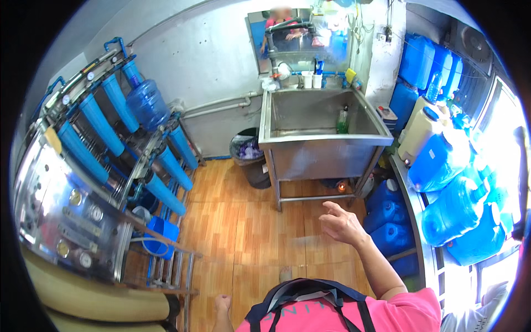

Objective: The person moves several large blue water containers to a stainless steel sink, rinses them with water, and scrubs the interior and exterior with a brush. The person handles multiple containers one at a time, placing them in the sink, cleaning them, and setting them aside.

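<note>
My right hand [339, 223] is raised in front of me over the wood-look floor, short of the steel sink [326, 139]. Its fingers are loosely bent and apart, and nothing shows in them. Low at my left side hangs my left hand [223, 303], also above the floor and touching nothing I can see. Its fingers are hidden from above. Inside the sink a green bottle [343, 120] stands near the right wall. White cups [307, 81] sit on the ledge behind it, below a mirror.
Filter housings [102, 124] and a steel gauge panel [72, 216] line the left, with a water jug [148, 104], a blue bucket [160, 237] and a metal ladder [176, 268]. A waste bin [252, 160] stands beside the sink. Blue containers [437, 160] crowd the right-hand rack.
</note>
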Demonstrator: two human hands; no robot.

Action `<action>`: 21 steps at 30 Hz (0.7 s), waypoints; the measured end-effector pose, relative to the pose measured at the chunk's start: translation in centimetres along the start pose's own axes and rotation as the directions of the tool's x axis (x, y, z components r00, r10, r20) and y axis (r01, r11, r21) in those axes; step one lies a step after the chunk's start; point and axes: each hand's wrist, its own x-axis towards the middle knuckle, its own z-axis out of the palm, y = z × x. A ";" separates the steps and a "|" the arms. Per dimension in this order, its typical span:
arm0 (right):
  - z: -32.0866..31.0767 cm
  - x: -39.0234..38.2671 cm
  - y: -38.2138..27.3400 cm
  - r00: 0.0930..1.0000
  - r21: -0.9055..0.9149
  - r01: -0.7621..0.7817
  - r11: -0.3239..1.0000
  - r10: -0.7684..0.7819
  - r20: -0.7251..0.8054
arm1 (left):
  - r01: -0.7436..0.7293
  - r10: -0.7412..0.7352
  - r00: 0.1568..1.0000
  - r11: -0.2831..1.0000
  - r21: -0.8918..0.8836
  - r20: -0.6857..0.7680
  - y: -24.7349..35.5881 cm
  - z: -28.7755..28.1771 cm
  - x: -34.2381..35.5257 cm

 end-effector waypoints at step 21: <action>-3.9 13.1 22.7 0.880 -0.072 -0.341 0.937 0.291 -0.376 | -0.987 0.945 0.162 0.154 -0.051 -0.286 69.3 -6.0 8.1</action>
